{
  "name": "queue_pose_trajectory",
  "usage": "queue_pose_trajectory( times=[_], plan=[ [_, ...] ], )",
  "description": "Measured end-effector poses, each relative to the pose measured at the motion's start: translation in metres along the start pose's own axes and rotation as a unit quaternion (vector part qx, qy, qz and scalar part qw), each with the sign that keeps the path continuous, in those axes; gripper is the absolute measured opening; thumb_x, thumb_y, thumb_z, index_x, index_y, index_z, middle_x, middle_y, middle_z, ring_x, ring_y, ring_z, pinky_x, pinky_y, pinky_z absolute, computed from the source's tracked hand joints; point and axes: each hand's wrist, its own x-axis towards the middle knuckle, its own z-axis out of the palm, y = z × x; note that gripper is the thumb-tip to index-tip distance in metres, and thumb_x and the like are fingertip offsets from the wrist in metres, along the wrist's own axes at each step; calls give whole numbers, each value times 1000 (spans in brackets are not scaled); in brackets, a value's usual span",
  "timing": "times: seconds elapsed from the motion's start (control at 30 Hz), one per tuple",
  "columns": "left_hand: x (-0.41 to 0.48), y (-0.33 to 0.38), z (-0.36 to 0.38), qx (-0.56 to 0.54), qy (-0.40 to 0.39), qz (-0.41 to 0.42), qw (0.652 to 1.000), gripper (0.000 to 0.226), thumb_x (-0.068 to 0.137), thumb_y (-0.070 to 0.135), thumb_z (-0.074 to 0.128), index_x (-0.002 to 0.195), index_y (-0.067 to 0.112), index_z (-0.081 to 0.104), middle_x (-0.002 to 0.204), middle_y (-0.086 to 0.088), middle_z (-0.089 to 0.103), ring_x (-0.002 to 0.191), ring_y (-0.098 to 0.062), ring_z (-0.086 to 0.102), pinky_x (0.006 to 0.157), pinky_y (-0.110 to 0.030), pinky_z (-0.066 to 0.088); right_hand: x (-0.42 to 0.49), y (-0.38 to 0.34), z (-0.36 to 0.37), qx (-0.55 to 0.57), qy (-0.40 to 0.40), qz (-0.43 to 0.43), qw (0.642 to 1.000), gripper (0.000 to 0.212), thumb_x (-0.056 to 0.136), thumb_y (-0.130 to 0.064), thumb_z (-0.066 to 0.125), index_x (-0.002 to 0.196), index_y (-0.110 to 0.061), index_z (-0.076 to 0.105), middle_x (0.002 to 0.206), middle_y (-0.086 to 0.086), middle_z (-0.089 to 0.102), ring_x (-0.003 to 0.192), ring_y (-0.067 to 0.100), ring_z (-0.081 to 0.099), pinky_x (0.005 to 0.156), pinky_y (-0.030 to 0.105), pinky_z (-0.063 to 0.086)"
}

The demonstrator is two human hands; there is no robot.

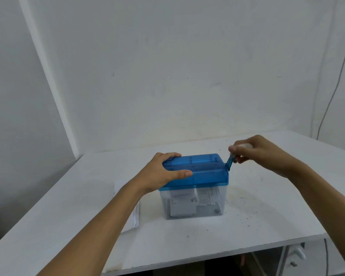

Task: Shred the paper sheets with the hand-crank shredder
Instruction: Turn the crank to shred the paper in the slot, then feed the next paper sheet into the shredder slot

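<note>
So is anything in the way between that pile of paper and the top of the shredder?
Only the person's own left hand, which holds the left end of the shredder's blue lid, its forearm crossing over the paper stack. Nothing else visible lies between them. The right hand holds the crank handle at the right end.

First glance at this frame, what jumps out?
The blue-lidded shredder stands centre frame, paper pieces in its clear bin. The left hand grips its lid's left end; the right hand holds the crank handle at its right. A paper stack lies just left of it.
</note>
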Motion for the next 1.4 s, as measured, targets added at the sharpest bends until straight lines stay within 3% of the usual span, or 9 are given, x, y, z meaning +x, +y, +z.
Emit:
queue_pose_trajectory(
  times=[0.23, 0.43, 0.57, 0.7, 0.83, 0.97, 1.1, 1.2, 1.4],
  plan=[
    [-1, 0, 0, -12, 2, 2, 1000, 85, 55, 71, 75, 132, 40, 53, 126, 16, 47, 111, 1, 51, 79, -11, 44, 46, 11, 22, -81, 180, 55, 979, 28, 92, -46, 65, 90, -18, 63, 86, -9, 73, 81, 10, 67, 67, 26, 51],
    [-1, 2, 0, 1, -2, -6, 1000, 87, 57, 73, 71, 134, 38, 51, 130, 13, 47, 112, -2, 51, 81, -12, 44, 70, 32, 37, -209, 108, 97, 967, 17, 91, -34, 69, 99, -20, 61, 103, -1, 66, 91, 14, 61, 73, 27, 50],
    [-4, 5, 1, 26, 5, -7, 1000, 90, 62, 80, 57, 141, 37, 46, 141, 13, 42, 128, -8, 45, 103, -27, 42, 80, 5, 43, -186, 139, 45, 972, 7, 93, -26, 65, 99, -23, 62, 101, -4, 66, 90, 12, 62, 75, 25, 50],
    [-8, 5, -10, -60, 82, -19, 995, 101, 71, 91, 28, 149, 28, 41, 150, 12, 41, 138, -12, 39, 118, -40, 31, 85, -37, 62, -185, 112, -40, 976, 6, 95, -32, 63, 98, -27, 62, 97, -12, 64, 90, 4, 60, 76, 21, 48],
    [-16, -21, -43, -75, 211, -33, 974, 43, 100, 56, 43, 122, 25, 64, 123, 11, 64, 115, -9, 57, 99, -33, 44, 84, -73, 90, -207, 79, -104, 970, 11, 95, -40, 61, 100, -31, 62, 100, -12, 60, 94, 5, 57, 85, 29, 51],
    [-43, -64, -69, -21, 245, -80, 966, 11, 97, 29, 62, 102, 26, 71, 102, 13, 68, 96, -3, 61, 71, -16, 41, 75, -105, 122, -217, 49, -145, 964, 17, 96, -39, 59, 108, -27, 63, 108, -9, 58, 101, 9, 56, 89, 31, 50],
    [-71, -101, -71, 57, 294, -144, 943, 11, 93, 21, 65, 86, 27, 70, 84, 5, 67, 78, -11, 62, 62, -23, 43, 63, -125, 165, -220, 36, -207, 953, 21, 98, -33, 58, 114, -20, 62, 114, -2, 57, 109, 15, 51, 94, 33, 45],
    [-84, -119, -60, 90, 284, -207, 932, 12, 94, 38, 61, 90, 28, 64, 87, 6, 66, 81, -13, 61, 73, -34, 50, 51, -130, 206, -198, -2, -240, 950, 20, 99, -26, 55, 116, -17, 59, 117, 0, 55, 110, 16, 50, 91, 32, 45],
    [-89, -128, -43, 208, 195, -281, 916, 30, 91, 53, 51, 85, 24, 53, 79, 8, 64, 70, -12, 60, 63, -30, 46, 44, -94, 276, -128, -63, -107, 984, 24, 100, -19, 50, 124, -20, 53, 125, -2, 51, 110, 14, 52, 93, 31, 49]
  ],
)
